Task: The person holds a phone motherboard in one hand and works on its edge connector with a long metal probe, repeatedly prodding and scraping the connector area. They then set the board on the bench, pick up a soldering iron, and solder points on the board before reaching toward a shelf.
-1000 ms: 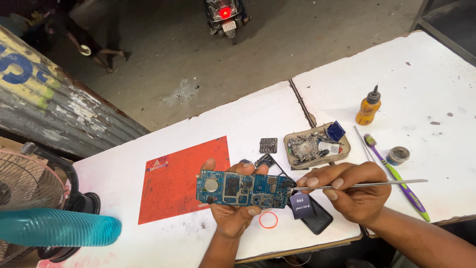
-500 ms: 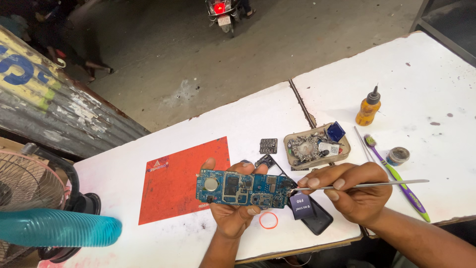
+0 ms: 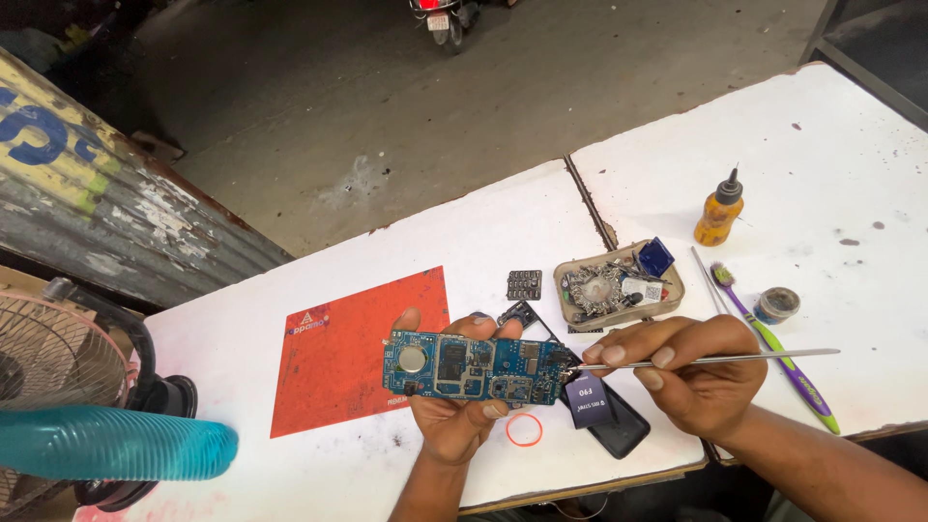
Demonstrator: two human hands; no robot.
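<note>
Holding the blue rectangular circuit board [image 3: 476, 367] above the white worktop [image 3: 503, 232], left hand [image 3: 454, 411] grips firmly; right hand [image 3: 691, 372] pinches thin metal tweezers [image 3: 720, 360] at its edge. Slippage may scratch components.

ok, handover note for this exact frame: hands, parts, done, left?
Left hand: holds the blue circuit board flat, component side up, above the white table.
Right hand: pinches metal tweezers, tip at the board's right end.
On the table: red mat, dark phone body, orange rubber band, tray of small parts, keypad piece, orange bottle, toothbrush, small round tin.
Done: board is out of the phone.
Left: tweezer work on the right end; phone unassembled.
</note>
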